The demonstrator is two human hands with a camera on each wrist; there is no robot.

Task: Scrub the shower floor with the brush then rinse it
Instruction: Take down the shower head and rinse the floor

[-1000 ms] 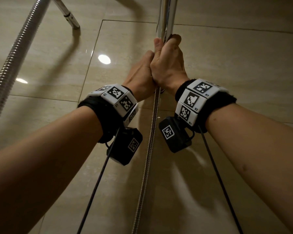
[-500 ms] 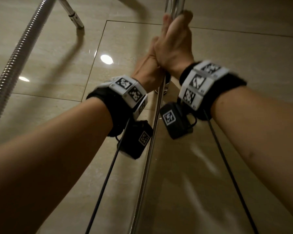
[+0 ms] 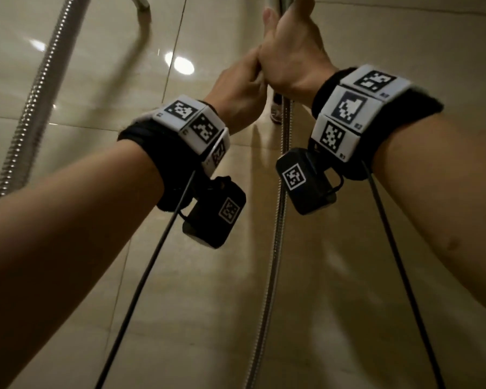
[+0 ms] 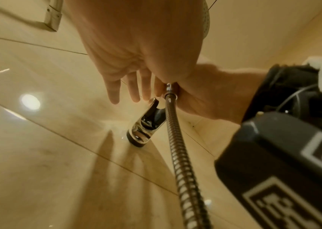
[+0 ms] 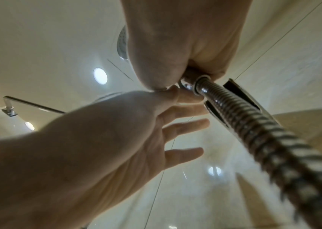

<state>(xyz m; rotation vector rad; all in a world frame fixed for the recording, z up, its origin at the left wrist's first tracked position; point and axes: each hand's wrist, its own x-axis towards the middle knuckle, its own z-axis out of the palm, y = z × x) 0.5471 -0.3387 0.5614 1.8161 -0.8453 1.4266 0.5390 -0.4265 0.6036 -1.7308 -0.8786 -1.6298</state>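
My right hand (image 3: 292, 60) grips the chrome handle of the shower head (image 3: 285, 1) high against the tiled wall, and its ribbed metal hose (image 3: 275, 248) hangs straight down from the fist. In the right wrist view the right hand (image 5: 185, 38) holds the handle just above the hose (image 5: 254, 131) joint. My left hand (image 3: 236, 91) is beside it with straight, spread fingers (image 5: 185, 124), holding nothing. The chrome wall holder (image 4: 146, 122) stands just under the fingertips of the left hand (image 4: 136, 46), with the hose (image 4: 181, 155) passing beside it. No brush is in view.
A second ribbed hose (image 3: 31, 108) runs down the left side of the glossy beige wall tiles (image 3: 96, 80). A chrome bar end (image 3: 141, 1) shows at the top left. Black wrist cables (image 3: 141, 290) hang below both forearms.
Both hands have risen along the wall. The right hand has carried the shower handle up, so the wall holder now shows below it.
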